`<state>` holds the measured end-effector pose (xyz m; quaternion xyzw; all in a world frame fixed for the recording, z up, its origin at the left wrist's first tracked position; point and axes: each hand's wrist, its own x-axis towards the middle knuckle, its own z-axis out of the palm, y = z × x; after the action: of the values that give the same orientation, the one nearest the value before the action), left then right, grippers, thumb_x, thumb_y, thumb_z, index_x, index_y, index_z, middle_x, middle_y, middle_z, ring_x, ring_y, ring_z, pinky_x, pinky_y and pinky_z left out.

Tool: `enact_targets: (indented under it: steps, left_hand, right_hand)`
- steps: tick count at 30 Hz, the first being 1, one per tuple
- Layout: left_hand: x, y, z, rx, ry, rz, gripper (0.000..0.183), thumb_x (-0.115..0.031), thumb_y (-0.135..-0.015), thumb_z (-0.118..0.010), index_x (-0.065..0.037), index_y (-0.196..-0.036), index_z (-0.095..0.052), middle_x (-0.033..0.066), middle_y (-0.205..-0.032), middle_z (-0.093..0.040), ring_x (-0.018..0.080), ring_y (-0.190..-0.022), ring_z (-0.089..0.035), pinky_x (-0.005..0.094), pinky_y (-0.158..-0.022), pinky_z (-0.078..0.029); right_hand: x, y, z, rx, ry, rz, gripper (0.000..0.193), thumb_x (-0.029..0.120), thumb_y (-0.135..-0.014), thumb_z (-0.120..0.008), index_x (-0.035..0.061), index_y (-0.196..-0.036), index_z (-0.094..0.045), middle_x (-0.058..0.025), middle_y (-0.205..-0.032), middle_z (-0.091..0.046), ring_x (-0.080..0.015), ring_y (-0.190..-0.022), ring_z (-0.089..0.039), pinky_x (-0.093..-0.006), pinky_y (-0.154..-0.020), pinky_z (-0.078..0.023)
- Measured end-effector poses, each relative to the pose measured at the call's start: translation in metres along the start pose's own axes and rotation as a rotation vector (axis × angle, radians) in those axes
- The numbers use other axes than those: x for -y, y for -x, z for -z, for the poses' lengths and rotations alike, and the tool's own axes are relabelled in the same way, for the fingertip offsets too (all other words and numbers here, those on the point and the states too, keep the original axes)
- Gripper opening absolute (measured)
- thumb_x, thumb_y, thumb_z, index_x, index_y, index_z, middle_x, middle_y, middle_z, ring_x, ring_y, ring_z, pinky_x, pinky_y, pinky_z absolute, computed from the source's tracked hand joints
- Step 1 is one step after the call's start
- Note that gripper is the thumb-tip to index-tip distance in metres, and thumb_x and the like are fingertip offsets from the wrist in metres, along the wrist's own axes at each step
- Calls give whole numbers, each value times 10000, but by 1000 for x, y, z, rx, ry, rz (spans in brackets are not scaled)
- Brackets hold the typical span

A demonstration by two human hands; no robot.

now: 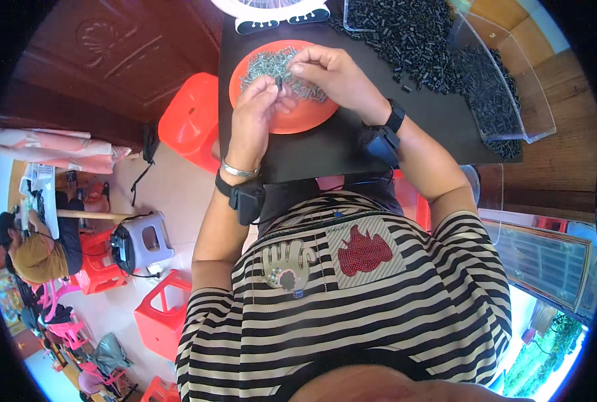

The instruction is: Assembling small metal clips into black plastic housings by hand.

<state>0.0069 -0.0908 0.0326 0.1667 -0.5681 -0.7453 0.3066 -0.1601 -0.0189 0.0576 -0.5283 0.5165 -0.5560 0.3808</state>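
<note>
An orange round dish holds a heap of small silvery metal pieces, and both my hands are over it. My left hand pinches a small black cylindrical piece between thumb and forefinger. Close by on the right, my right hand has thumb and forefinger pressed together above the metal pieces; whatever is between those fingertips is too small to make out. Many small black cylindrical pieces lie heaped at the far right of the dark table.
A clear plastic bin lies tipped at the table's right, with black pieces in it. Beyond the dish stands a white object with a round frame. Red stools are to the left. Another person sits at the far left.
</note>
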Motion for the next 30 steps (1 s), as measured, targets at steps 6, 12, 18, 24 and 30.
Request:
enact_targets:
  steps: [6,12,18,24,30]
  left_hand:
    - [-4,4,-5,1,137,31,160,-140,-921,-458,-2,-934,-537,76,-893,-588,160,-797,-579,280,-746,-446]
    - [-2,4,-9,-36,-28,-78,219,-150,-919,-464,15,-1028,-557,65,-893,-586,139,-810,-565,274,-758,-441]
    - [0,4,-7,43,-139,-50,210,-188,-949,-442,-7,-981,-543,60,-931,-582,137,-838,-563,261,-773,-423]
    - [6,-2,-4,-113,-13,-17,174,-157,-929,-446,-21,-907,-552,52,-838,-595,137,-810,-572,270,-762,-439]
    - [12,-3,2,14,-40,-13,198,-177,-952,-445,-5,-955,-544,74,-918,-581,163,-832,-577,284,-781,-450]
  right_hand:
    - [-1,-2,4,6,-67,-4,150,153,-919,-593,33,-989,-648,30,-801,-619,-34,-741,-520,-202,-685,-447]
    - [-2,0,1,17,-65,-46,135,118,-903,-597,14,-971,-649,-21,-852,-665,-63,-762,-603,-215,-678,-494]
    - [0,6,-6,11,121,19,116,126,-920,-591,26,-950,-641,9,-778,-636,-15,-689,-548,-179,-592,-434]
    - [-9,0,-4,-38,-86,52,134,125,-923,-589,9,-973,-635,-3,-810,-646,-38,-727,-571,-199,-654,-472]
    - [0,3,0,38,147,136,127,124,-915,-594,31,-979,-652,5,-814,-648,-39,-750,-569,-210,-671,-479]
